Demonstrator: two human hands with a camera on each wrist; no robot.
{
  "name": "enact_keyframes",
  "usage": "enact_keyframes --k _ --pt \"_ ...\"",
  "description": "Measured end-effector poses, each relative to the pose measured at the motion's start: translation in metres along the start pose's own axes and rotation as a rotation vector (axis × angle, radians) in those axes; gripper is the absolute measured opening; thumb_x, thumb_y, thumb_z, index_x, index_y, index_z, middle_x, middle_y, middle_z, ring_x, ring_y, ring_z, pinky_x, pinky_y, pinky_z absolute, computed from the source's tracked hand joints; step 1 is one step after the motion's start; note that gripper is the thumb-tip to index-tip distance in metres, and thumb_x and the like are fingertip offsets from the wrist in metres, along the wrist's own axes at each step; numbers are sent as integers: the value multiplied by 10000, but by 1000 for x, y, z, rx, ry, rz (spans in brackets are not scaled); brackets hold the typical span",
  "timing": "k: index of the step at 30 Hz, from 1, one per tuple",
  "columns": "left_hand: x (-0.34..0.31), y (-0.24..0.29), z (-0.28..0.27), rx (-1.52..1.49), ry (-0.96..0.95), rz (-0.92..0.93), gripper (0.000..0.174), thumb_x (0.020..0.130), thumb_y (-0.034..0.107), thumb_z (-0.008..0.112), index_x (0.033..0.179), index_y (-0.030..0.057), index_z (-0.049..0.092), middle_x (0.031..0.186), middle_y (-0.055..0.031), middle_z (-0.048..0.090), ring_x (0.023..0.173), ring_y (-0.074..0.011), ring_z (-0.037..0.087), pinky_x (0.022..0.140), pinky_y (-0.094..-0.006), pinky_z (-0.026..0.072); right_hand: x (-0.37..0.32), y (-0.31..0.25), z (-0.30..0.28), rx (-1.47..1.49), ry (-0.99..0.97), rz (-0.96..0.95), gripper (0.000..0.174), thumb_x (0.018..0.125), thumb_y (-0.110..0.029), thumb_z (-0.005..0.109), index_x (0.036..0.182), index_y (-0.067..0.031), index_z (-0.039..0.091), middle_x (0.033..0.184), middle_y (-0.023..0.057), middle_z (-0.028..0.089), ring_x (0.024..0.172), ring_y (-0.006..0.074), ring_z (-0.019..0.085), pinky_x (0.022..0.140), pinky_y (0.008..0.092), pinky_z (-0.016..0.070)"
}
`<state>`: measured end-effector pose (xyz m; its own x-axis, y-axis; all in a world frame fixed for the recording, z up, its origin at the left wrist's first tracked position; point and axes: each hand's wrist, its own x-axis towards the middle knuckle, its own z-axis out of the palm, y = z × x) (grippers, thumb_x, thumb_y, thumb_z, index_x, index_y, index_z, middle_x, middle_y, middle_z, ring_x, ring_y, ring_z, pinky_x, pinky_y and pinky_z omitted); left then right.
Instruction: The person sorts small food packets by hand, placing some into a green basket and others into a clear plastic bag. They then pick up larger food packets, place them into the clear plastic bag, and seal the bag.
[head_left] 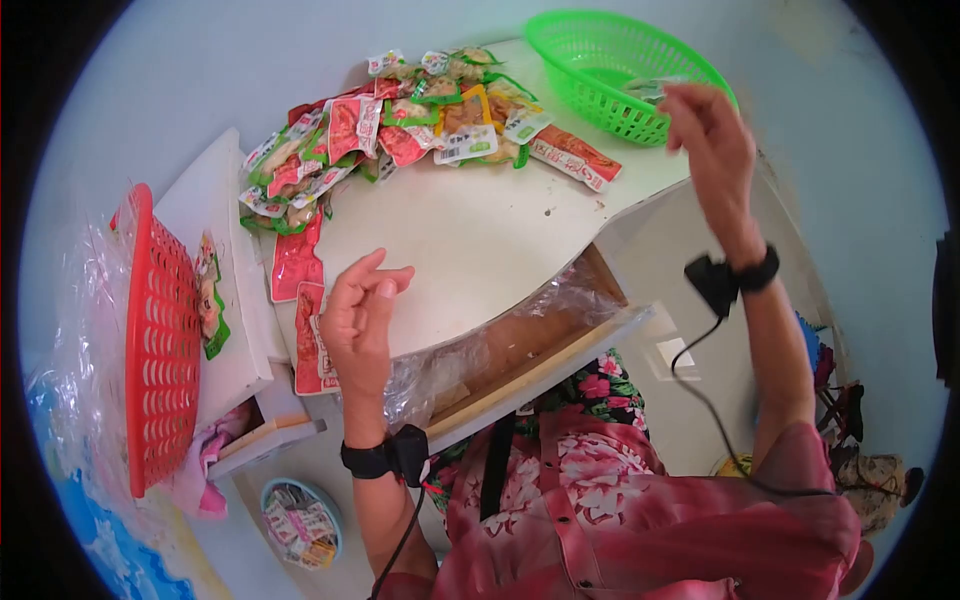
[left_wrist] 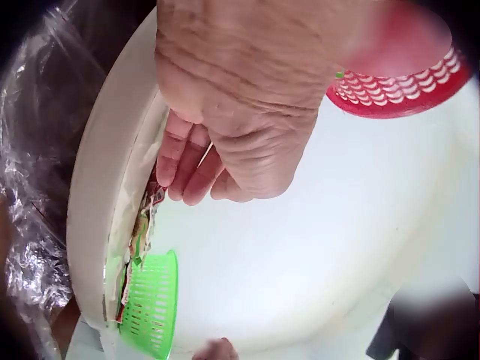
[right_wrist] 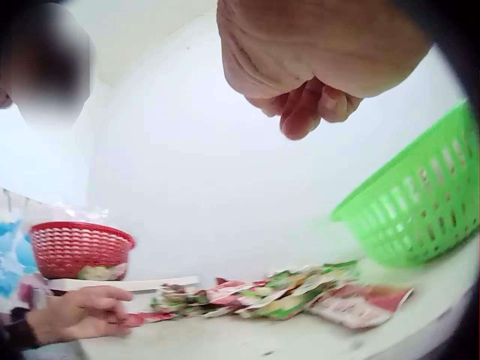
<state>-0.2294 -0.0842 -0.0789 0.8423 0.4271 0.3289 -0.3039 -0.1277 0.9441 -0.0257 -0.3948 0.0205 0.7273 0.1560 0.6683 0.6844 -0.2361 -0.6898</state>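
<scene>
My left hand [head_left: 360, 320] hovers over the near left edge of the white table [head_left: 480, 250], fingers loosely bent and holding nothing. Beside it lie red snack packets [head_left: 310, 340] along the table's left side. My right hand [head_left: 715, 150] is raised at the near right rim of the green plastic basket [head_left: 590, 50], its fingers loosely curled with nothing between them. Just past those fingertips, a clear-and-green packet [head_left: 650, 88] shows inside the basket. A heap of packaged snacks [head_left: 410, 110], red, green and yellow, spreads across the back of the table.
A long red packet [head_left: 575, 158] lies in front of the green basket. At left, a red basket [head_left: 160, 340] stands by a white surface bearing one packet [head_left: 210, 300]. An open drawer [head_left: 530, 350] with clear plastic juts toward the person. A small bin [head_left: 300, 525] sits on the floor.
</scene>
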Motion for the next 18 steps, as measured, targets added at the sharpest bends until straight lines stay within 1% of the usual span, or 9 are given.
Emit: enact_keyframes --k 2,3,4,5,7,10,13,16,18 --pt "1 0 -4 -39 33 -9 321 984 68 569 1280 -54 575 1019 -159 720 971 -224 698 922 -377 559 -44 -23 6 28 -251 -2 120 976 -31 607 1079 8 655 880 23 676 665 62 572 594 214 485" --pt "2 -1 -6 -62 46 -9 320 982 72 571 1276 -54 576 1008 -156 719 960 -226 700 914 -385 565 -64 -28 9 54 -370 8 108 953 -23 629 1053 -6 667 873 28 672 683 76 583 598 229 476" --pt "3 -1 -7 -60 49 -7 319 982 76 573 1272 -55 577 1000 -155 719 954 -227 700 911 -384 565 -77 -30 10 -48 -488 -41 115 926 -21 655 1039 -19 673 860 41 656 712 99 603 598 253 461" --pt "3 -2 -7 -60 54 -5 317 981 80 575 1267 -57 579 992 -154 718 949 -227 700 909 -383 566 -91 -31 13 -47 -524 -16 117 902 -36 686 1019 -24 677 846 53 639 715 121 602 598 272 450" --pt "1 -2 -5 -55 66 -4 315 981 85 576 1261 -59 581 979 -151 717 940 -227 700 903 -381 566 -119 -19 16 -29 -497 115 121 884 -51 711 999 -28 678 822 64 628 673 155 585 596 282 452" --pt "0 1 -2 -26 79 2 312 983 85 572 1259 -59 581 972 -145 715 934 -224 699 893 -375 566 -146 -5 11 -204 -449 207 158 849 -83 747 984 -31 684 846 88 636 722 223 603 628 328 483" --pt "0 -2 -4 -6 93 10 312 988 86 558 1265 -55 580 974 -138 711 937 -219 694 890 -372 563 -159 -5 3 -488 -471 -20 176 823 -108 751 966 -32 682 891 106 636 827 296 616 678 391 505" --pt "0 -5 -6 -10 94 10 314 990 85 546 1271 -50 580 975 -133 706 945 -217 687 899 -382 555 -168 -11 -2 -652 -598 126 176 824 -142 731 951 -34 673 947 113 634 908 327 609 729 429 509" --pt "-1 -5 -6 -21 92 6 315 988 79 541 1274 -47 580 976 -131 703 947 -218 683 907 -392 548 -169 -2 -1 -716 -654 112 159 849 -151 700 954 -36 667 932 117 616 889 330 597 735 420 508"
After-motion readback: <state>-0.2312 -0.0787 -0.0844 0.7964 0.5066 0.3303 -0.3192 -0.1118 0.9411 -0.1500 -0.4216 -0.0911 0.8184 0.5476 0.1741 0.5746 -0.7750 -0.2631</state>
